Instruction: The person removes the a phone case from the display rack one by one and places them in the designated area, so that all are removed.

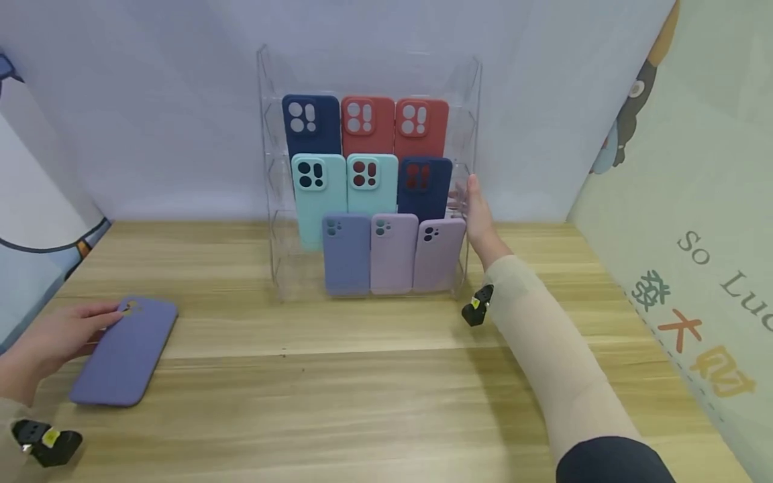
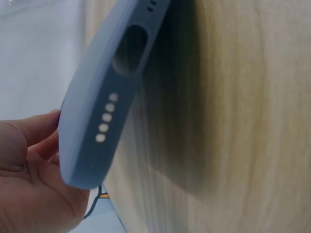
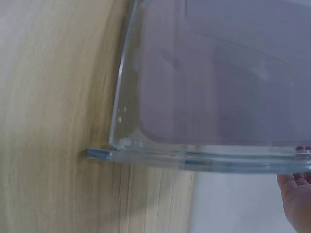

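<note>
The rectangular matte periwinkle phone case [image 1: 127, 359] is pinched in the left hand [image 1: 57, 339], tilted over the pale wooden tabletop's [image 1: 374, 402] left side; a light edge hold should suit. The right hand [image 1: 482, 220], grip unclear, is against the clear acrylic tiered rack [image 3: 218, 163]: best steadied gently.

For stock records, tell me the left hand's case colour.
The case is bluish purple; clearest in head view.

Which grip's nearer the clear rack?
Right. The right grip is up against the right side of the clear rack; the left grip is well off to its left, nearer the camera, holding a purple case.
</note>
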`<state>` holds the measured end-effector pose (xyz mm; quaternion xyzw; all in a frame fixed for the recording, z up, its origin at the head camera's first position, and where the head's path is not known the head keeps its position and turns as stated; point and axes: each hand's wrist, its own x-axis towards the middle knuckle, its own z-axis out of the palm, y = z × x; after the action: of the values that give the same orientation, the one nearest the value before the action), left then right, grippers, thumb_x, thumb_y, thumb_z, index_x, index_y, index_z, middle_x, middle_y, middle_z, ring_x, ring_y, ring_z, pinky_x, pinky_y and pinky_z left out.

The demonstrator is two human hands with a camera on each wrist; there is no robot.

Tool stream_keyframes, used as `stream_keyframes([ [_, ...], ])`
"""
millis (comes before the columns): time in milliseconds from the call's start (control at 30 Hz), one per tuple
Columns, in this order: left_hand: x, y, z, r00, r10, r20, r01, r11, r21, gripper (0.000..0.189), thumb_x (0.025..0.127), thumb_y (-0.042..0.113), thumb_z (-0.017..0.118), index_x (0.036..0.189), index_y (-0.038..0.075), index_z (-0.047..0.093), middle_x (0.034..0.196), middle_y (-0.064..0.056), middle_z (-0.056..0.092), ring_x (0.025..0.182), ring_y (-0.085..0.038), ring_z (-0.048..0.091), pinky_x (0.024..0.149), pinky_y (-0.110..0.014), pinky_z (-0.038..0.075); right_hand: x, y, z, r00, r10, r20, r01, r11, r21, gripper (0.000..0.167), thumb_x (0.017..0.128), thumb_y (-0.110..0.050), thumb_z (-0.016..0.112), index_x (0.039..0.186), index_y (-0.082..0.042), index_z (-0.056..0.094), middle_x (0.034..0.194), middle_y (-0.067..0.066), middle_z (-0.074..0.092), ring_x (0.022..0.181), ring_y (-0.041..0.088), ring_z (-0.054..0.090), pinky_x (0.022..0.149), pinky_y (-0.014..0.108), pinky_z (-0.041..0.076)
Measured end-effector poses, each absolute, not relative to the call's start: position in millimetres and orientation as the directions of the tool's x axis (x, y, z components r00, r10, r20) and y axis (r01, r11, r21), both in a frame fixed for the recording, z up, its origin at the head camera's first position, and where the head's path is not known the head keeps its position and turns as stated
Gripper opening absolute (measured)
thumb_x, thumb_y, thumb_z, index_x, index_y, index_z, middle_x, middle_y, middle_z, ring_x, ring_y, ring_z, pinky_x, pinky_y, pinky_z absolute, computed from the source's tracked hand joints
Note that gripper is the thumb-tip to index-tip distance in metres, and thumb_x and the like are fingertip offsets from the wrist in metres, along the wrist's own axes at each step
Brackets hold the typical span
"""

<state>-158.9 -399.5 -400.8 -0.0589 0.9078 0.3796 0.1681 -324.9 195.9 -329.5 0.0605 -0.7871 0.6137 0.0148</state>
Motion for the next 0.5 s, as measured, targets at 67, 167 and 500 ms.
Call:
stream_keyframes([
  [67,-159.5,-400.4,-403.4,-0.932,0.012,-0.362,-0.248,0.706,0.664,0.063,0.102,0.029,0.03,0.133,-0.024,0.017,0.127,-0.043,0.036,0.1,-0.034,0.056,0.072,-0.034,0.055,-325.3,197.2,-330.1,-0.992,-0.072,0.103,-0.117,0.243,-0.963,0.075,0.098,-0.055,0.005,0.146,-0.001,0.023,0.143,0.018,0.037,0.132,0.031,0.033,0.111,0.038,0.024],
  [167,-160.2,-401.8,-405.6,-0.929,0.004,-0.37,-0.257,0.714,0.652,0.064,0.102,0.03,0.029,0.133,-0.025,0.017,0.128,-0.044,0.033,0.106,-0.045,0.051,0.074,-0.037,0.055,-326.2,197.1,-329.0,-0.991,-0.066,0.116,-0.129,0.246,-0.961,0.075,0.097,-0.055,0.006,0.146,-0.002,0.025,0.142,0.019,0.038,0.132,0.03,0.034,0.111,0.037,0.024],
  [500,-160.8,-405.8,-407.6,-0.877,0.005,-0.481,-0.309,0.761,0.57,0.082,0.097,0.042,0.044,0.131,-0.026,0.013,0.131,-0.048,0.018,0.119,-0.058,0.03,0.088,-0.054,0.046,-323.7,195.4,-330.5,-0.994,-0.052,0.095,-0.104,0.248,-0.963,0.074,0.098,-0.055,0.007,0.146,-0.003,0.027,0.141,0.018,0.04,0.13,0.03,0.037,0.108,0.038,0.029],
])
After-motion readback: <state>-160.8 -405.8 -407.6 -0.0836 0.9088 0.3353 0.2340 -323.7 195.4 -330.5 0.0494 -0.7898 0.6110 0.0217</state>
